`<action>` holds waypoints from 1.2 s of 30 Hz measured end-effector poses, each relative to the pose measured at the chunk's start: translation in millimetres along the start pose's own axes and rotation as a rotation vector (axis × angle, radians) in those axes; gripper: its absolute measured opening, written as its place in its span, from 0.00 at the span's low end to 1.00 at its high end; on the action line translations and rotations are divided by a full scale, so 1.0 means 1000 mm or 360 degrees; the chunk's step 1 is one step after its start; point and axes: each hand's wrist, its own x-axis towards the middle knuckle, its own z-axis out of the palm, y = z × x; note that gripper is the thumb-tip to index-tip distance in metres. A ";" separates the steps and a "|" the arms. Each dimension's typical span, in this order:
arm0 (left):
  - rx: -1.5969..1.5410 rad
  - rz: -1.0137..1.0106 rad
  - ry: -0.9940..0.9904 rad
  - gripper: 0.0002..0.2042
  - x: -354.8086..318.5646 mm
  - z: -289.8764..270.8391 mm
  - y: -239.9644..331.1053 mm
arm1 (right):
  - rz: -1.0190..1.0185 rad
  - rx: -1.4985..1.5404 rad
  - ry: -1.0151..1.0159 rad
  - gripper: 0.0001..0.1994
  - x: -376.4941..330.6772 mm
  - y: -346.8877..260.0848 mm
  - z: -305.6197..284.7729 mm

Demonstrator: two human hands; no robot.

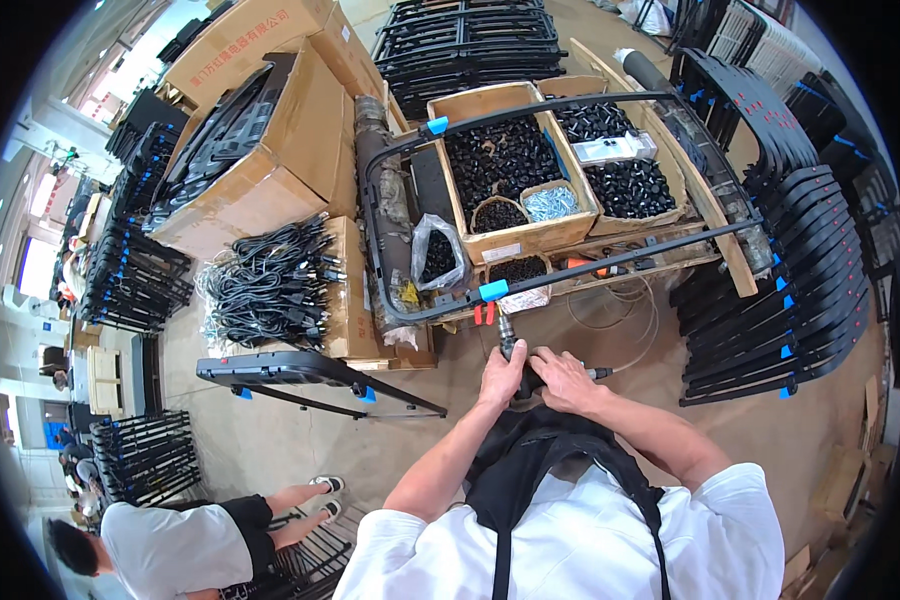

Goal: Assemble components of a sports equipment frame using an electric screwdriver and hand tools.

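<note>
A dark air screwdriver (507, 330) is held in front of my body, its metal nose pointing away toward the bench edge. My left hand (504, 376) is closed round its body, thumb along the top. My right hand (564, 380) is closed on its rear part; a hose fitting sticks out to the right of it. Just beyond the tool's nose lies the near rail of a black tubular frame (610, 247) with blue tape (493, 290) on it. Red tabs (484, 314) hang beside the nose. My palms and the tool's grip are mostly hidden.
On the bench stand a wooden box (521, 241) of black parts and bagged silvery screws (550, 204). Left are bundled black cables (270, 285) and a large carton (310, 170). Stacked black frames (780, 290) stand right. An air hose (653, 310) hangs below. Another person (175, 548) is at lower left.
</note>
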 end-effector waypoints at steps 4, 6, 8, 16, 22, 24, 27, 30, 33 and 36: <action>0.0007 0.0071 -0.0139 0.33 0.006 -0.006 -0.005 | 0.0041 -0.0008 0.0037 0.19 -0.006 -0.010 -0.006; 0.0011 0.0099 -0.0210 0.32 0.008 -0.007 -0.013 | 0.0093 -0.0003 0.0066 0.19 -0.007 -0.015 -0.006; -0.0036 0.0094 -0.0329 0.30 0.010 -0.011 -0.013 | 0.0112 0.0001 0.0016 0.20 -0.010 -0.016 -0.006; -0.0097 0.0125 -0.0605 0.24 0.019 -0.001 -0.018 | 0.0225 0.0183 -0.0079 0.33 -0.038 -0.001 -0.004; 0.0883 0.0773 -0.1094 0.24 0.036 0.054 0.099 | 0.0745 0.0294 0.0076 0.37 -0.091 0.076 -0.034; 0.0681 0.1030 -0.0984 0.17 0.039 0.074 0.151 | 0.1013 0.0426 0.0450 0.37 -0.103 0.123 -0.038; 0.0558 0.1290 -0.0773 0.14 0.079 0.113 0.207 | 0.1275 0.0509 0.0606 0.36 -0.090 0.198 -0.074; 0.0737 0.1386 -0.0518 0.12 0.128 0.160 0.265 | 0.1460 0.0509 0.0698 0.35 -0.077 0.286 -0.099; 0.0963 0.1414 -0.0374 0.11 0.190 0.215 0.300 | 0.1481 0.0363 0.0686 0.35 -0.063 0.390 -0.104; 0.1320 0.1346 -0.0290 0.11 0.257 0.251 0.310 | 0.1417 0.0241 0.0647 0.34 -0.032 0.455 -0.117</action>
